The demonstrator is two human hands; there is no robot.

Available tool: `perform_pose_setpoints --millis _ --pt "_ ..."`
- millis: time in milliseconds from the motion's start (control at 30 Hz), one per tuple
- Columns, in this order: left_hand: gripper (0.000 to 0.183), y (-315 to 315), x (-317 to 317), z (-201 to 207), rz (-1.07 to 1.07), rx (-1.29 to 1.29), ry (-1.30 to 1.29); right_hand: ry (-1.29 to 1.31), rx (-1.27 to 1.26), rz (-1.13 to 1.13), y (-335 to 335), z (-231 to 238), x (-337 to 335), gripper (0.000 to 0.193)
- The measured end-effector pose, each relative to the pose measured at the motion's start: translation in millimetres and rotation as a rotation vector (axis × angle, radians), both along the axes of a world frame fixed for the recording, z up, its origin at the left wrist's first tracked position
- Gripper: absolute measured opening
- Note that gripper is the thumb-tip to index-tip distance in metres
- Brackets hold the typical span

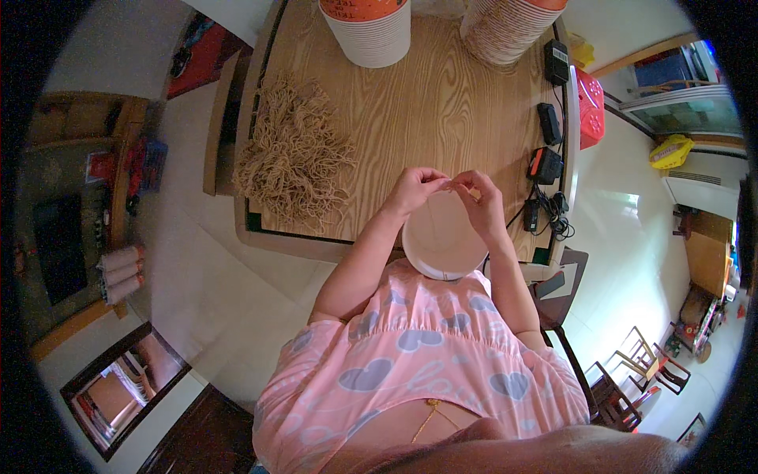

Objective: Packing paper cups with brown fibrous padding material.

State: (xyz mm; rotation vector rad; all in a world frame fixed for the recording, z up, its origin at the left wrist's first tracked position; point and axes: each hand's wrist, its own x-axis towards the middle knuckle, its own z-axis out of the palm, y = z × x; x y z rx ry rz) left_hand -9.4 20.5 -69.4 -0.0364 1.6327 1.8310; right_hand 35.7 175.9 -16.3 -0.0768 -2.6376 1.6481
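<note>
Matt paper cup [442, 237], rough tan string pile [294, 154], smooth grained wooden table [442, 103], glossy floor tiles [213, 276].

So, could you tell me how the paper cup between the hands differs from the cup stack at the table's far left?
The paper cup is single, plain pale, and lies tipped with its mouth toward the camera, at the near table edge. The cup stack holds many nested cups, shows an orange part at its top, and stands on the far side. Both are whitish and round.

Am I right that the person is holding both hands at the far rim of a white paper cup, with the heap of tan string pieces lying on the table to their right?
Not quite: the head view shows the heap of tan string pieces on the wooden table to the person's left. The rest holds: the left hand and right hand meet at the far rim of the white paper cup.
</note>
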Motion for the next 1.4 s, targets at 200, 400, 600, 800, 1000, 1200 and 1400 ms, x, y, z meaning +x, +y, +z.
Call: perform_pose_setpoints --millis 200,400,600,800,1000,1200,1400 --pt "0.014 0.8 0.5 2.9 -0.008 -0.013 0.02 -0.001 -0.003 -0.01 -0.8 -1.8 -0.7 0.006" --pt "0.014 0.2 0.2 11.8 -0.018 -0.028 0.011 -0.022 -0.017 -0.041 -0.3 -3.3 -0.4 0.009" --pt "0.011 2.3 2.7 8.4 0.044 -0.048 0.079 -0.033 0.013 -0.053 0.0 -2.6 -0.5 0.008" --pt "0.01 2.5 10.7 22.1 0.067 -0.334 0.421 -0.021 0.028 -0.077 0.5 -8.1 0.3 0.007" --pt "0.01 5.7 15.0 32.4 0.101 -0.477 0.643 -0.06 0.036 -0.101 -0.7 -7.0 -0.3 0.008" --pt "0.012 9.7 17.0 38.6 0.092 -0.525 0.668 -0.063 0.026 -0.104 -1.9 -4.9 -0.9 0.008" --pt "0.013 13.1 16.6 24.5 0.163 -0.467 0.568 -0.063 -0.043 -0.118 -3.1 -3.1 -0.6 0.009"
